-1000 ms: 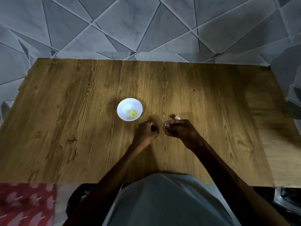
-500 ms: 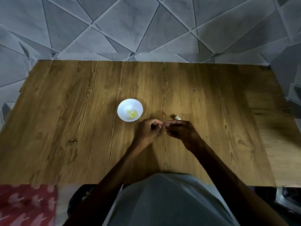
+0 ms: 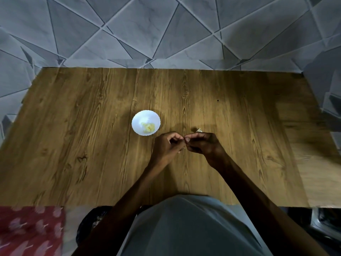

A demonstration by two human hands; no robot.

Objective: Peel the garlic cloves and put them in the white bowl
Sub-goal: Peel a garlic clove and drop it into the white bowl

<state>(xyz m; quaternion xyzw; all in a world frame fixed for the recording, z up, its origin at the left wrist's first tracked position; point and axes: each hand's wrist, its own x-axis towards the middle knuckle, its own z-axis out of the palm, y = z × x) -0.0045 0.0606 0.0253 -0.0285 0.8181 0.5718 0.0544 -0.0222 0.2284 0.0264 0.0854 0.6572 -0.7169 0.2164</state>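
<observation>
A small white bowl [image 3: 137, 120] stands on the wooden table [image 3: 73, 135] and holds a few pale yellow peeled garlic cloves [image 3: 148, 126]. Just right of it, my left hand [image 3: 167, 146] and my right hand [image 3: 203, 144] meet fingertip to fingertip above the table. Both have curled fingers pinching a small garlic clove between them, almost wholly hidden by the fingers. A pale scrap of garlic or skin [image 3: 199, 130] lies on the table just beyond my right hand.
The table runs to a grey tiled floor [image 3: 166, 34] at its far edge. A red patterned cloth [image 3: 27, 231] lies at the near left, below the table edge. My grey shirt [image 3: 184, 228] fills the bottom centre.
My two hands have closed the small gap between them, and their fingertips now meet on the clove. The bowl and the scrap have not moved.
</observation>
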